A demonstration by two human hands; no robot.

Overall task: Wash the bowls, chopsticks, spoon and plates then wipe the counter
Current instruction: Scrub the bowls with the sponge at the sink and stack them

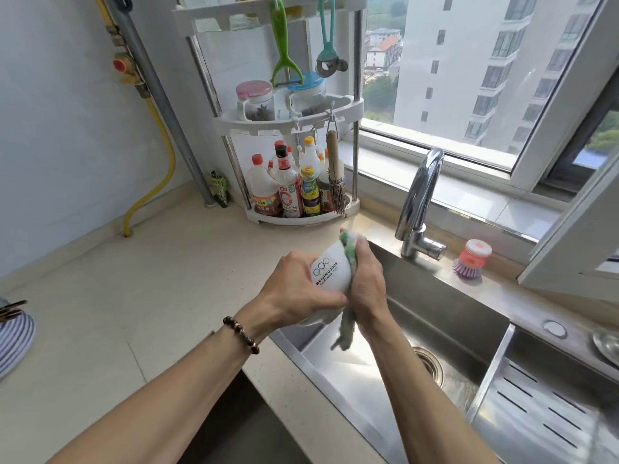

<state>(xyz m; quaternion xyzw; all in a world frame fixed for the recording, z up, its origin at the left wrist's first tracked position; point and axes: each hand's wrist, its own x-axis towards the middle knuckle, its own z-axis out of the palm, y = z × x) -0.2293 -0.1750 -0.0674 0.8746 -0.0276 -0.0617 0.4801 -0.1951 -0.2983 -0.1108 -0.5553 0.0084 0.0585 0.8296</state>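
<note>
Far left edge: a striped bowl (15,333) was seen on the table (117,296), partly cut off, with dark chopsticks (11,309) lying across its rim. A yellow hose (160,155) was run down the wall behind it.

Centre back: a white corner rack (288,128) was stood on the table, sauce bottles (291,185) on its bottom tier, two jars above, a green peeler (283,45) and a teal opener (328,38) hung from the top.

Centre: a white bowl (330,271) (printed with rings and "BEIJING 2008") was held tilted above the near-left corner of the sink (435,296). The left hand (294,286), a bead bracelet (241,334) on its wrist, was curled around the bowl's outer wall and base. The right hand (366,279) was closed on a green cloth (346,326), pressed against the bowl's rim; the cloth's tail hung down into the basin.

Right: a chrome faucet (420,202) was arched over the sink. Just beside it, on the steel ledge, a purple-bristled brush (470,257) was stood. A perforated drain tray (536,396) was set in the right compartment.
</note>
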